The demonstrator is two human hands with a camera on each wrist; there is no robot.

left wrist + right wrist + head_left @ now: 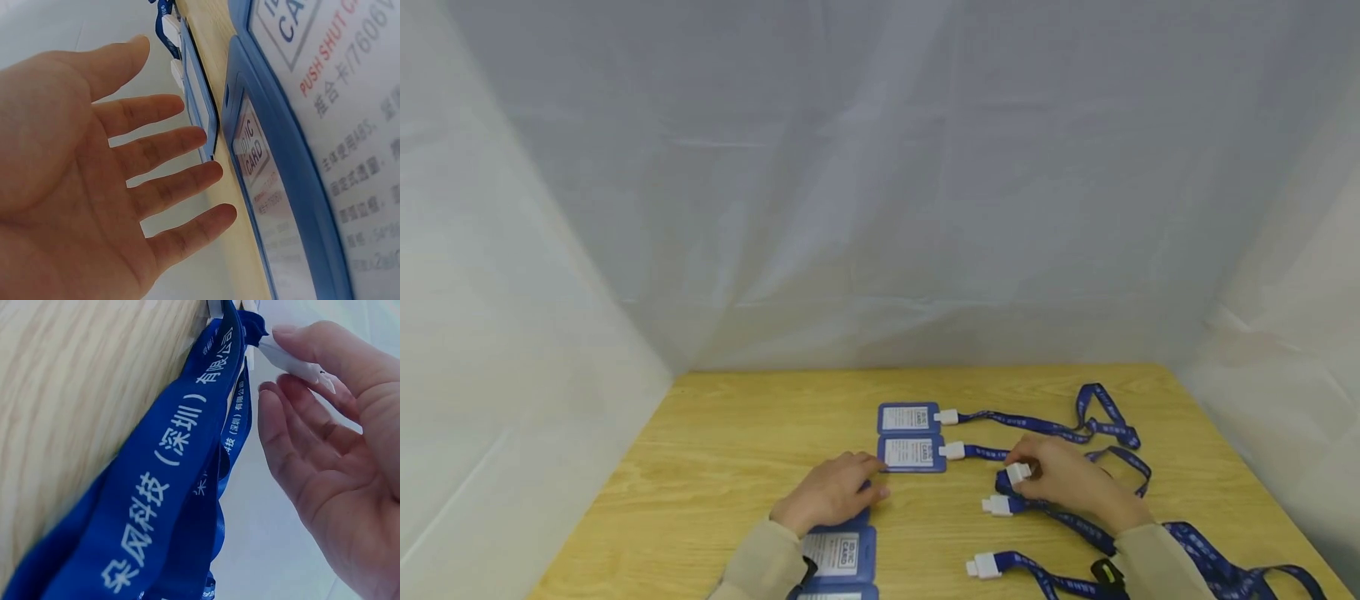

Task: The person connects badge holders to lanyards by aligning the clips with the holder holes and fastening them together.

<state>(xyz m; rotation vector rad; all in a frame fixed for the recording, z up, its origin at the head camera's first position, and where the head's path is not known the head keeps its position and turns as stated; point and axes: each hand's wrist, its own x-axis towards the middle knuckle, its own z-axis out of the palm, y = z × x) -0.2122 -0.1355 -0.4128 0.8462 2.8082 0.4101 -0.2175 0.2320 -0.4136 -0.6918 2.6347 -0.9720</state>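
My left hand spreads its straight fingers over a column of blue ID card holders and partly hides one. In the left wrist view, the palm faces the camera and holds nothing, with a card holder just beyond the fingertips. My right hand pinches the white plastic clip of a blue lanyard between thumb and fingers. The lanyard strap carries white printed characters. Below that hand, another lanyard's white clip lies on the table.
Two card holders lie farther back, each with a lanyard clip at its right edge. Nearer the front are another clip and a loose strap. The wooden table stands between pale sheet walls.
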